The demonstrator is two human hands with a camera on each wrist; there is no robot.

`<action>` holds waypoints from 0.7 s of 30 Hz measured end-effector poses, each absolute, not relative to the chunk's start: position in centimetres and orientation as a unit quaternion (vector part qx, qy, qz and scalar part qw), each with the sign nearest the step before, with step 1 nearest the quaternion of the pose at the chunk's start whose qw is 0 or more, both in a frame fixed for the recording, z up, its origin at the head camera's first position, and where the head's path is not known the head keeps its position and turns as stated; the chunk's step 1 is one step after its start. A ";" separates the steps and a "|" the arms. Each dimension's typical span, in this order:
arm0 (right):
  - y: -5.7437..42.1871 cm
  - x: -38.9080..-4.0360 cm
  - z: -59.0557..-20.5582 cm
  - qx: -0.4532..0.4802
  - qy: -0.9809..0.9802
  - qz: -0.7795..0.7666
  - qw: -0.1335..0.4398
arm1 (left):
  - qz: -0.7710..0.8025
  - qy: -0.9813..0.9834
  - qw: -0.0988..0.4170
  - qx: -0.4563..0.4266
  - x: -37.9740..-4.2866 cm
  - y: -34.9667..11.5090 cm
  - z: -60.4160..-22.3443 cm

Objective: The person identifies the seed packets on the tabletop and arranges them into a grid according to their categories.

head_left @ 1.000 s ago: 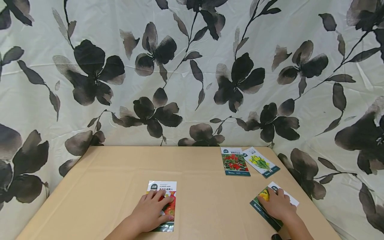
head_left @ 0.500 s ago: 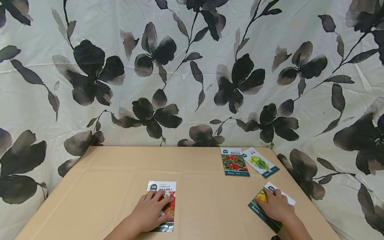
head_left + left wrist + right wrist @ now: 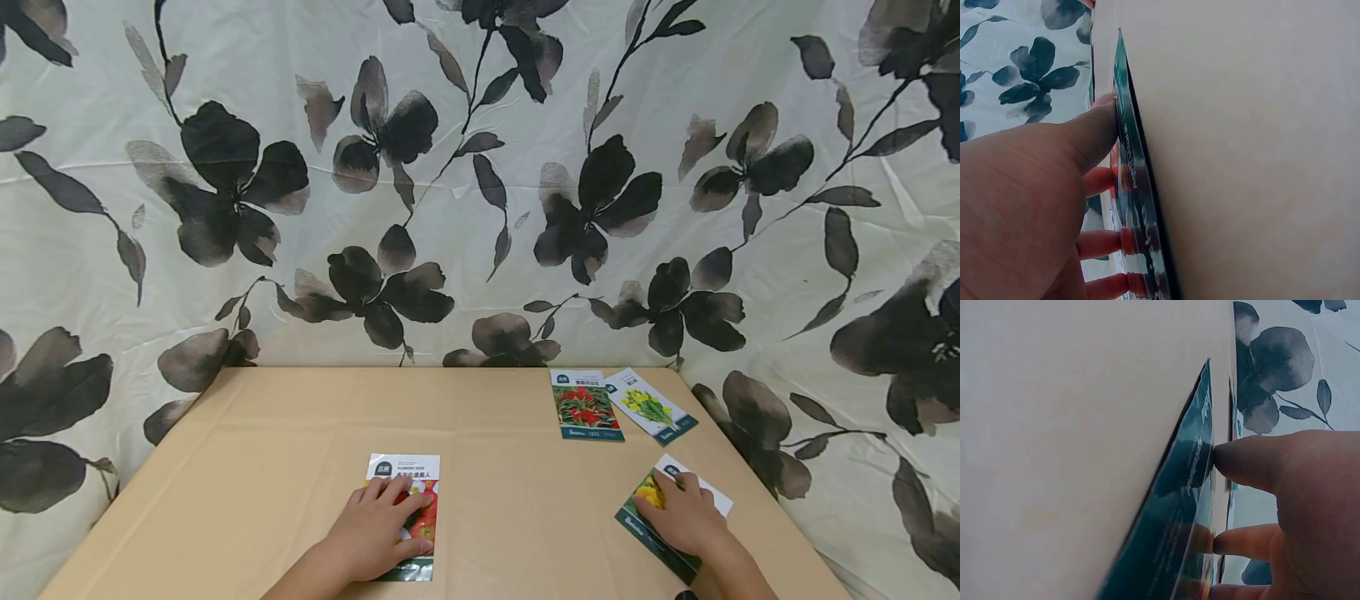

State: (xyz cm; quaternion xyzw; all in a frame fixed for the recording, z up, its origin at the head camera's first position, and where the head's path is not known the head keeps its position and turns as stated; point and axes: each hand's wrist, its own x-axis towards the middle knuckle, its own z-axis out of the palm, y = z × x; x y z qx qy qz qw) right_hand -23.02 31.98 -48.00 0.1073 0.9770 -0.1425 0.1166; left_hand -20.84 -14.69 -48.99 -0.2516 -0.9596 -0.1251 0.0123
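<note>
In the head view my left hand (image 3: 382,533) lies with spread fingers on a flower seed packet (image 3: 426,525) with a red and pink flower picture. The left wrist view shows the fingertips and thumb touching the face of this packet (image 3: 1138,187), near its dark green bottom band. Over on the right, my right hand (image 3: 686,515) rests its fingertips on a tilted seed packet (image 3: 648,533) with a yellow picture and dark green band. Seen from the right wrist, thumb and fingers press on the face of that packet (image 3: 1169,531); the palm hides much of it from above.
Two more packets lie at the back right of the tan table (image 3: 510,500): one with red flowers (image 3: 587,405), one slanted with yellow flowers (image 3: 651,406). A black object (image 3: 686,595) shows at the bottom edge. A floral cloth (image 3: 480,208) hangs behind.
My right hand has slid the yellow-picture packet slightly to the left across the table. The left hand and its packet have stayed in place.
</note>
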 end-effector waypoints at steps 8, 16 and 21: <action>31.6 -22.8 -48.2 0.085 0.980 -0.144 0.109 | -0.121 -0.961 0.012 -0.250 -20.7 -14.6 -49.0; 30.5 -22.7 -48.4 0.067 0.983 -0.140 0.102 | -0.123 -0.961 0.008 -0.248 -20.7 -14.6 -48.9; 29.8 -22.6 -48.4 0.053 0.985 -0.137 0.093 | -0.122 -0.960 0.020 -0.251 -20.8 -14.6 -49.4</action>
